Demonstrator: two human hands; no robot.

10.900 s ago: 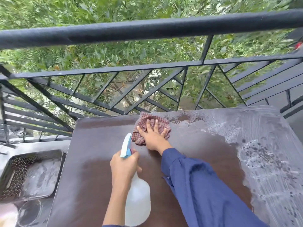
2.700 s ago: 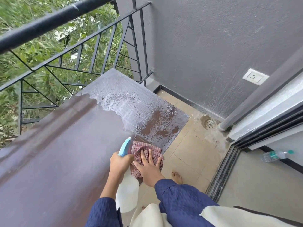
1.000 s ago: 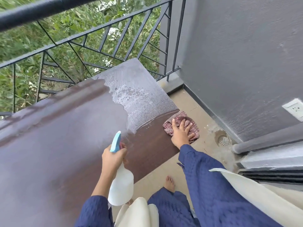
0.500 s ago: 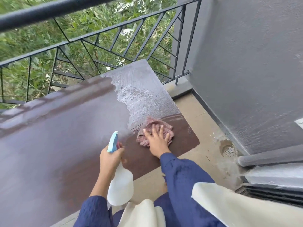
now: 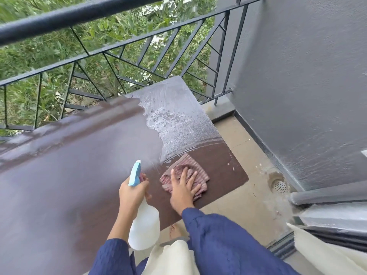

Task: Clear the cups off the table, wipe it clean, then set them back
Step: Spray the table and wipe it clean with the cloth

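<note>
1. Cloth (image 5: 195, 169) and right hand (image 5: 181, 192): compared with half a second ago, both are lying further toward the lower centre of the frame, away from the table's right end and now just beside the left hand (image 5: 132, 195).
2. Right hand, state: fingers are lying straight and spread, pressing flat on the cloth rather than gripping it.
3. Table (image 5: 79, 175): it is filling the left and centre of the frame. A wiped band at its lower right end is showing dark brown, while a soapy film (image 5: 178, 120) is still covering the corner above the cloth. By my judgement the wiping step is under way, with that foamy corner remaining.
4. Cups: none are showing anywhere in the frame, so setting them back is not yet begun.
5. Left hand, state: fingers are curling round the neck of a spray bottle (image 5: 144, 227), holding it over the table's lower edge with the blue nozzle pointing up the frame.
6. Surroundings: a dark railing (image 5: 119, 46) is running across the upper left, a grey wall (image 5: 297, 76) is occupying the right, a floor drain (image 5: 279, 185) is sitting at lower right, and a bare foot (image 5: 174, 230) is standing below the table edge.
7. Obstruction: the bottle is hanging just beside the cloth and is probably limiting strokes toward the left of the frame.
</note>
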